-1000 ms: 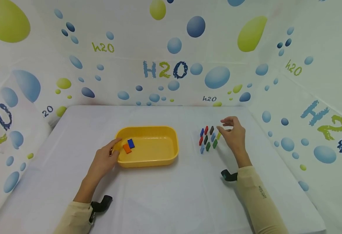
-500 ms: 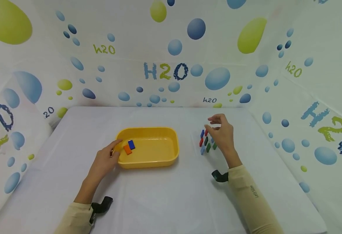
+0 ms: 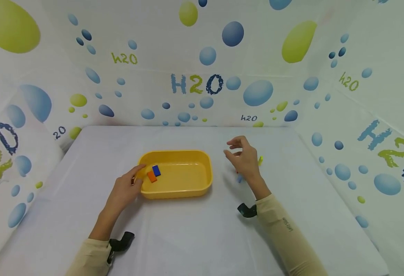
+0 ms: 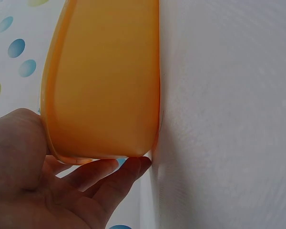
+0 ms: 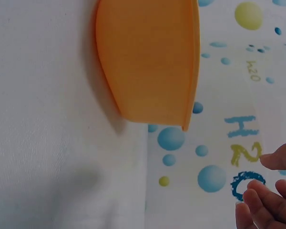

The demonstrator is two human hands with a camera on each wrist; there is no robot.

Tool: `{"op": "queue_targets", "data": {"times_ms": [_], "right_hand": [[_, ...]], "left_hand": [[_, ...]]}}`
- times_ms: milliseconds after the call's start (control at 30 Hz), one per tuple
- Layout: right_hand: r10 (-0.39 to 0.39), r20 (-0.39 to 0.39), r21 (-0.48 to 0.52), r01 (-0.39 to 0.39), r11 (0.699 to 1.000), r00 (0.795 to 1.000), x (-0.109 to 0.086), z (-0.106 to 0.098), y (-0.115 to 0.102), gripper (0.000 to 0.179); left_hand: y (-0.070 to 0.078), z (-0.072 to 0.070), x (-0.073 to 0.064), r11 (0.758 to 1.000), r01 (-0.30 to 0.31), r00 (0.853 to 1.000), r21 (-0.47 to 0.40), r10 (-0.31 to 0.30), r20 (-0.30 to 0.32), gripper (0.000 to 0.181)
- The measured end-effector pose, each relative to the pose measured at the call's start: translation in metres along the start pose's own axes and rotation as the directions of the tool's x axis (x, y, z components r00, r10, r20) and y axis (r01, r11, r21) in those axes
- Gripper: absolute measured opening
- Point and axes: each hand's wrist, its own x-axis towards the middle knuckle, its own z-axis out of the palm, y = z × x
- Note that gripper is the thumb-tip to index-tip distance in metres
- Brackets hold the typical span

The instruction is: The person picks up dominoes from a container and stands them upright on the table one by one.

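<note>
My left hand [image 3: 125, 189] grips the left end of a yellow plastic tray [image 3: 206, 180], and in the left wrist view its fingers [image 4: 117, 183] lie against the end wall. Inside the tray, near that end, lie an orange block [image 3: 151, 176] and a blue block [image 3: 156, 170]. My right hand [image 3: 244, 161] hovers to the right of the tray, its thumb and fingers apart with nothing between them. Beneath it most of the small standing blocks are hidden. A yellow block [image 3: 260, 160] and part of a light blue block [image 3: 239, 178] show past the hand.
A white cloth [image 3: 195, 237] covers the table. Patterned sheets [image 3: 146, 38] with blue and green spots rise at the back and sides. Each wrist bears a small black camera, such as the one [image 3: 247, 210] on the right.
My right hand has moved left from beside the yellow block, passing over the small blocks toward the tray. The left hand, the tray and the two blocks in it stay put.
</note>
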Motion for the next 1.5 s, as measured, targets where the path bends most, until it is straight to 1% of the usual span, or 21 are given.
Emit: {"op": "queue_targets", "data": {"times_ms": [200,400,633,833,967,1200,1400,1500], "right_hand": [[-0.026,0.044,0.026,0.025,0.999,0.999,0.001,0.017,-0.011,0.033],[-0.012,0.106,0.019,0.01,1.0,0.994,-0.003,0.036,-0.017,0.033],[-0.012,0.186,-0.002,0.012,1.0,0.982,-0.012,0.054,-0.023,0.034],[-0.008,0.243,-0.014,0.012,1.0,0.97,-0.013,0.069,-0.03,0.035],[0.0,0.302,-0.013,0.004,1.0,0.953,-0.012,0.08,-0.037,0.036],[-0.005,0.413,-0.048,0.027,0.998,0.911,-0.009,0.103,-0.053,0.036],[0.004,0.469,-0.065,0.031,0.997,0.883,-0.006,0.12,-0.067,0.036],[0.012,0.5,-0.092,0.039,0.995,0.866,-0.007,0.129,-0.073,0.035]], "left_hand": [[0.001,-0.003,-0.001,1.0,-0.007,1.0,-0.008,0.007,-0.009,0.053],[-0.001,-0.002,-0.001,1.0,-0.015,1.0,-0.009,0.015,-0.013,0.053],[0.0,0.0,-0.002,1.0,-0.005,1.0,-0.013,0.004,-0.005,0.053],[0.0,0.0,-0.001,1.0,-0.008,1.0,-0.006,0.008,-0.009,0.053],[-0.001,0.001,0.0,1.0,-0.007,1.0,-0.001,0.007,-0.012,0.053],[-0.002,0.001,0.0,1.0,-0.011,1.0,0.001,0.011,-0.015,0.053],[-0.002,0.0,0.0,1.0,-0.022,1.0,-0.008,0.022,-0.013,0.053],[-0.002,0.0,0.0,1.0,-0.013,1.0,-0.008,0.013,-0.009,0.053]]}}
